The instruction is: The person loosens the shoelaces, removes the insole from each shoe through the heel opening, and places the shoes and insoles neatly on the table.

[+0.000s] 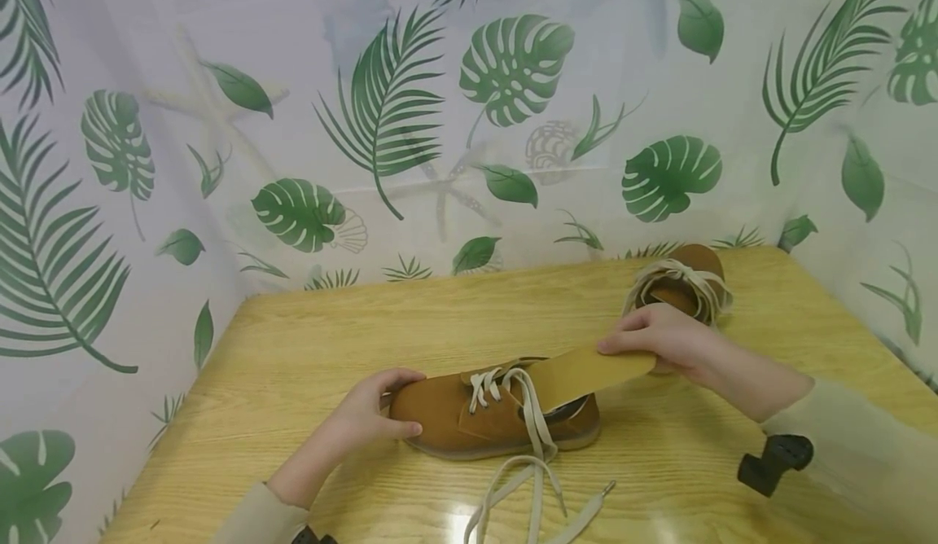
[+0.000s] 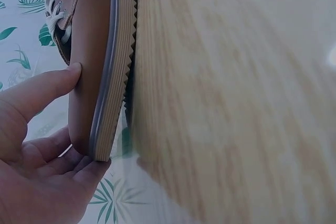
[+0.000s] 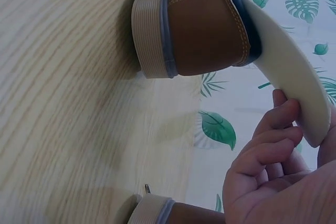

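A brown lace-up shoe (image 1: 440, 414) lies sole down on the table, its toe pointing left. My left hand (image 1: 362, 414) grips the toe, thumb (image 2: 72, 74) on the near side and fingers around the front. My right hand (image 1: 674, 340) pinches the heel end of a yellowish insole (image 1: 589, 371) between thumb and fingers. The insole slants down into the shoe's opening, its front part hidden inside. In the right wrist view, its pale underside (image 3: 294, 69) rises past the shoe heel (image 3: 202, 30). Loose cream laces (image 1: 538, 426) hang over the near side onto the table.
A second brown shoe (image 1: 696, 263) stands at the back right of the wooden table (image 1: 330, 332), its cream laces bundled on top. Leaf-printed cloth (image 1: 440, 120) walls the table's back and sides. A lace tip (image 1: 608, 489) lies near the front.
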`<state>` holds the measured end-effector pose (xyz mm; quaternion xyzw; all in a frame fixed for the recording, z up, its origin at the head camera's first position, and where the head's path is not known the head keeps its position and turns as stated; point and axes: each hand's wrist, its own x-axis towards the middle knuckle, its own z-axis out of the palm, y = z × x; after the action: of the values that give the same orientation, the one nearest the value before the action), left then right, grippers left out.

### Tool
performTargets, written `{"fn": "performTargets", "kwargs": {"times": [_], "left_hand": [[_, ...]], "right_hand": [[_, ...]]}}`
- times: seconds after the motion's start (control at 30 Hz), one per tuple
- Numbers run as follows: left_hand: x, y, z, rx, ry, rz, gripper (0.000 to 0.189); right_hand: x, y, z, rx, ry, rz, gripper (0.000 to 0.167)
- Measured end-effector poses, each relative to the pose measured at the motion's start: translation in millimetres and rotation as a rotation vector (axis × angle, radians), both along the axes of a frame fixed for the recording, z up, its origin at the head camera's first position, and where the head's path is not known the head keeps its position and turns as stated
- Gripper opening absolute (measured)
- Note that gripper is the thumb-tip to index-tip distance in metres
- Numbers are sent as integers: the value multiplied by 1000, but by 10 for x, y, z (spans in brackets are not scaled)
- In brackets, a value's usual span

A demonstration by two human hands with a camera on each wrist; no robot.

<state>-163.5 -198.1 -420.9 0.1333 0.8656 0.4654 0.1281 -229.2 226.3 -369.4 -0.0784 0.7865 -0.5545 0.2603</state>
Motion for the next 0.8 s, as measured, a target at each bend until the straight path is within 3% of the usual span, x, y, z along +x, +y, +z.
{"fn": "performTargets", "kwargs": {"times": [0.27, 0.63, 0.8], "left_hand": [[-10, -1, -8, 8, -14, 8, 63], [-6, 1, 4, 12, -2, 0, 64], [-2, -1, 7, 10, 2, -7, 63]], "right_hand": [[7, 66, 62, 71, 34, -4, 9], [-14, 187, 88, 64, 50, -4, 16], [-14, 226, 117, 47, 41, -1, 12]]}}
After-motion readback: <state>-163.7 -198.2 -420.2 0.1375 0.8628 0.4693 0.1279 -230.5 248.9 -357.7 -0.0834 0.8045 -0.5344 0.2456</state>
